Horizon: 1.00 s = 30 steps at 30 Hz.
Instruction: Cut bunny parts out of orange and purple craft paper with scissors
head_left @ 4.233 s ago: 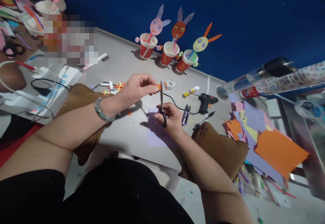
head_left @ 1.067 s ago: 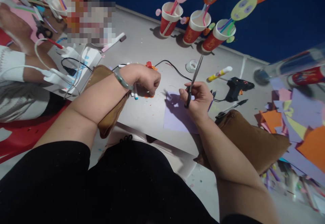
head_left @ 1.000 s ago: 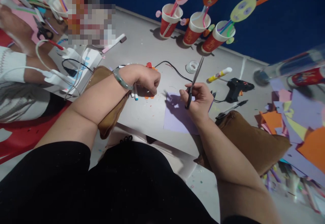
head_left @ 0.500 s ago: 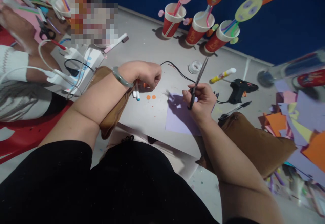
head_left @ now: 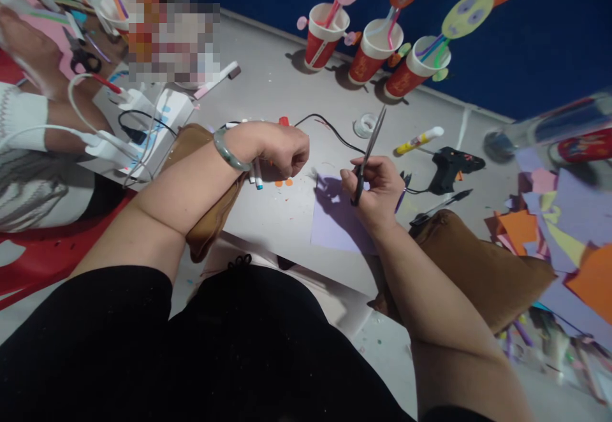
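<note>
My right hand (head_left: 380, 192) is wrapped round the handles of a pair of scissors (head_left: 375, 135), their blades pointing up and away over the table. Below it lies a sheet of purple paper (head_left: 327, 227), partly in the hand's shadow. My left hand (head_left: 287, 148), with a bangle on its wrist, is closed with the fingers curled down; anything in them is hidden. Just under its fingers lie two small orange paper circles (head_left: 288, 183). Markers (head_left: 259, 176) stick out from beneath that wrist, and a red object (head_left: 284, 121) shows behind the hand.
Three decorated paper cups (head_left: 321, 39) stand along the back. To the right are a tape roll (head_left: 366, 125), a glue stick (head_left: 419, 141), a black glue gun (head_left: 454, 170), a brown cushion (head_left: 482, 269) and paper scraps (head_left: 519, 231). A power strip (head_left: 162, 130) and another person's arm (head_left: 71, 119) are at left.
My left hand has shifted a little right and down, closer to the orange circles, and the red object behind it has come into sight. My right hand with the scissors has barely moved.
</note>
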Each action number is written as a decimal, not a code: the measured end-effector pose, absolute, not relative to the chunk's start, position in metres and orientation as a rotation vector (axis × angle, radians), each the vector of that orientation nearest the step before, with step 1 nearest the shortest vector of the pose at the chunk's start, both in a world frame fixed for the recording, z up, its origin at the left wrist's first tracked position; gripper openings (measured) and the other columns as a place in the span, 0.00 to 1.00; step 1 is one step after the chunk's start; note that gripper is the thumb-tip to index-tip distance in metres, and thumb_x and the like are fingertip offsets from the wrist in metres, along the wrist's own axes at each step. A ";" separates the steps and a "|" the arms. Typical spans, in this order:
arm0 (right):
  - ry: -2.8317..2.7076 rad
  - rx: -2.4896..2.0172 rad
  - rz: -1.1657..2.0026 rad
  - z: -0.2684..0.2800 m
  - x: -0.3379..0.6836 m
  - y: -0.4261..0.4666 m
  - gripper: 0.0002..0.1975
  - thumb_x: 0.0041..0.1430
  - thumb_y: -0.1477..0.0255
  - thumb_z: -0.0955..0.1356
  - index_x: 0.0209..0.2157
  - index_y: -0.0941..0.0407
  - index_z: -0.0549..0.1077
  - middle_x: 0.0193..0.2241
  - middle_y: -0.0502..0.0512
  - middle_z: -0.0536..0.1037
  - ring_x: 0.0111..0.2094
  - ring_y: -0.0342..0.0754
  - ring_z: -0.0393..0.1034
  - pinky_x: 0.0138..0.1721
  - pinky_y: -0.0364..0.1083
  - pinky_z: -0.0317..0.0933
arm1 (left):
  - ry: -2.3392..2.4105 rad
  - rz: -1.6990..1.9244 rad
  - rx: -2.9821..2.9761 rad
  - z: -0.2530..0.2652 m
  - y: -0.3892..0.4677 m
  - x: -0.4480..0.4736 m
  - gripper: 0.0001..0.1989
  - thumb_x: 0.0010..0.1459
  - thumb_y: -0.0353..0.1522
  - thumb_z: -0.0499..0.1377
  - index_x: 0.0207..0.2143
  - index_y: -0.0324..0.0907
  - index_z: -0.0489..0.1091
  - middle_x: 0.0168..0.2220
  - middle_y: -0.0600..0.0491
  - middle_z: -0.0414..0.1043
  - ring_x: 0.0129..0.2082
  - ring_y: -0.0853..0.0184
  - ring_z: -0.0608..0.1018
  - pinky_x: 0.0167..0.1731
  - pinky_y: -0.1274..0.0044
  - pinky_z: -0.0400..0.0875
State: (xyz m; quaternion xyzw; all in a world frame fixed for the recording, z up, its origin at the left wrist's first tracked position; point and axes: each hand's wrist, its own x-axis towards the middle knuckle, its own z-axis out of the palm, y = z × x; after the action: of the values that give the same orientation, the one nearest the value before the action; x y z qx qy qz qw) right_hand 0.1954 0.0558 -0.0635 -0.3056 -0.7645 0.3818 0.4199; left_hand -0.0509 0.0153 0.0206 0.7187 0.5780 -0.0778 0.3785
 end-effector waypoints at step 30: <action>-1.690 -0.838 1.366 -0.044 0.190 0.044 0.22 0.45 0.61 0.82 0.37 0.52 0.72 0.23 0.44 0.75 0.22 0.41 0.68 0.25 0.43 0.63 | 1.296 0.424 1.877 0.012 0.011 -0.035 0.04 0.49 0.27 0.62 0.28 0.38 0.77 0.27 0.54 0.77 0.27 0.70 0.76 0.30 0.79 0.65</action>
State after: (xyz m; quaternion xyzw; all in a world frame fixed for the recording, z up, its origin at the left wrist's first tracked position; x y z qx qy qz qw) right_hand 0.1896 0.0444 -0.0437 -0.3307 -0.6666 0.5387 0.3951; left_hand -0.0351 0.0109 0.0121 0.7417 0.5123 0.1676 0.3992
